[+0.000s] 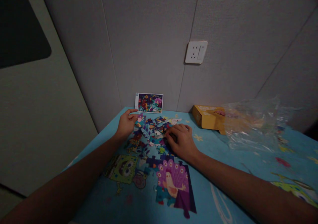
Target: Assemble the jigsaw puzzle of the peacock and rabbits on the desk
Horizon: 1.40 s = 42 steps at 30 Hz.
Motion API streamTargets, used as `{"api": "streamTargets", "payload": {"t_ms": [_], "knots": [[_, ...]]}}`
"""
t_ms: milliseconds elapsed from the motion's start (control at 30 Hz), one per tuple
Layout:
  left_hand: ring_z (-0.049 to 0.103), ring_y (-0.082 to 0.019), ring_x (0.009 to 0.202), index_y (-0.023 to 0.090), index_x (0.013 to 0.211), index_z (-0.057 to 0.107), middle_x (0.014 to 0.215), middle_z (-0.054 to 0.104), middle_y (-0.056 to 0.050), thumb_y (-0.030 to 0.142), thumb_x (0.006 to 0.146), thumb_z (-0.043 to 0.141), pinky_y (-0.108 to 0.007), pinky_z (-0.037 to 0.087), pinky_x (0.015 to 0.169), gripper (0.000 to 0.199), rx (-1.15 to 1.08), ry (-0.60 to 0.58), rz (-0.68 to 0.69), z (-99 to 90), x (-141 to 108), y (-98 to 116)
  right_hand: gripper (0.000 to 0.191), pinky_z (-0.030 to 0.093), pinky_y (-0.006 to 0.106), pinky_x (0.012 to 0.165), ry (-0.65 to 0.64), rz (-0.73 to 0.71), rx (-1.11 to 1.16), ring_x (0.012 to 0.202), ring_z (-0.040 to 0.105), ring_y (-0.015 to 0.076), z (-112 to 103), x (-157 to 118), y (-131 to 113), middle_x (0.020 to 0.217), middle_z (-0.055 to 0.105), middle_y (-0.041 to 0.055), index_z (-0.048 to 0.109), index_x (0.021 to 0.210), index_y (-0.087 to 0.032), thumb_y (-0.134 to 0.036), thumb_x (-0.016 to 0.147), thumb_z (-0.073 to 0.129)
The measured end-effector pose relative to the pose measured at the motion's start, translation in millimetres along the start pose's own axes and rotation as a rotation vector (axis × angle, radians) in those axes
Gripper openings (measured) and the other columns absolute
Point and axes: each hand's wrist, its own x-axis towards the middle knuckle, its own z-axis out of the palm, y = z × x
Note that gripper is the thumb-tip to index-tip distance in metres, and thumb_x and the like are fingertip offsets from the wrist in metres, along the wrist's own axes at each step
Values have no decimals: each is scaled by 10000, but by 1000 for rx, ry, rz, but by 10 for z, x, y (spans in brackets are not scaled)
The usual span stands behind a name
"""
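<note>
My left hand (127,123) is at the far left of a heap of loose jigsaw pieces (159,134), its thumb and fingers closed at the edge of a puzzle piece (141,118) with a pink figure. On the heap's right side rests my right hand (182,140), fingers curled down among the pieces; what lies under the fingertips is hidden. Nearer to me, a joined section of puzzle (171,184) shows a purple-pink peacock with a dark right border. A picture card (150,103) of the whole scene leans upright against the wall behind the pieces.
A yellow box (208,118) lies at the back right, beside a crumpled clear plastic bag (250,126). The blue cartoon-printed cloth (206,191) covers the surface. A grey wall with a socket (196,52) rises behind, and a pale panel (37,111) stands at the left.
</note>
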Motion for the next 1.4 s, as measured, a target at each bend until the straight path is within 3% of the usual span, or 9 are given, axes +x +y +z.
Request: {"api": "streamTargets", "payload": {"t_ms": [167,333,500,700,833,967,1067,1200,1400], "knots": [[598,-125,619,129,1046,653,722,616,14,213,600,718,-223,509,545,459,-51,91,9,2,25,2,104,251,444,954,-1,3,3,984,551,235,-4,1,-8,928,689,27,672,852,-220,-221,880,571],[635,-129,730,144,1006,678,864,596,0,230,592,765,-246,558,625,432,-67,-15,-50,74,-45,62,115,249,443,950,9,-3,9,971,551,231,-3,-2,2,927,695,22,669,854,-225,-234,896,562],[662,-154,682,155,888,613,743,599,17,286,612,797,-314,587,659,357,-96,-137,-57,123,-92,57,130,248,441,950,3,-9,0,975,556,231,0,-3,0,928,697,25,669,861,-227,-251,907,550],[659,-187,693,160,875,669,687,672,-18,305,756,645,-310,537,698,190,431,-200,103,14,-28,0,137,250,440,941,-11,8,-13,983,559,235,4,4,24,931,698,24,673,857,-229,-258,901,547],[637,-279,948,190,763,720,865,707,-75,243,723,618,-412,472,932,122,765,-195,167,-79,41,-25,145,272,427,912,-3,106,9,984,564,238,2,31,74,918,698,27,682,846,-228,-272,893,553],[561,-315,1134,194,1060,723,1111,675,-105,440,796,620,-450,394,1040,375,931,-282,254,-77,12,-18,138,286,427,913,-2,142,15,1008,556,245,6,31,75,929,680,37,692,841,-228,-274,880,568],[497,-358,1216,224,1261,637,1240,612,-113,572,719,688,-505,375,1045,646,988,-432,247,-23,-61,-22,159,305,429,917,23,129,-28,1040,533,258,13,16,56,1015,657,63,711,925,-230,-294,885,571],[517,-328,1199,238,1265,630,1230,599,-100,382,759,647,-504,378,1041,527,1015,-526,273,2,-62,-89,340,323,462,936,29,171,-109,1124,498,301,0,74,74,1216,617,106,669,1188,-240,-384,899,564],[583,-264,1104,208,1110,702,1154,682,-63,178,708,564,-396,415,1024,426,910,-431,310,-23,102,-209,589,280,573,989,-179,79,-169,1222,473,367,-9,338,110,1334,603,123,570,1353,-263,-541,838,629]]}}
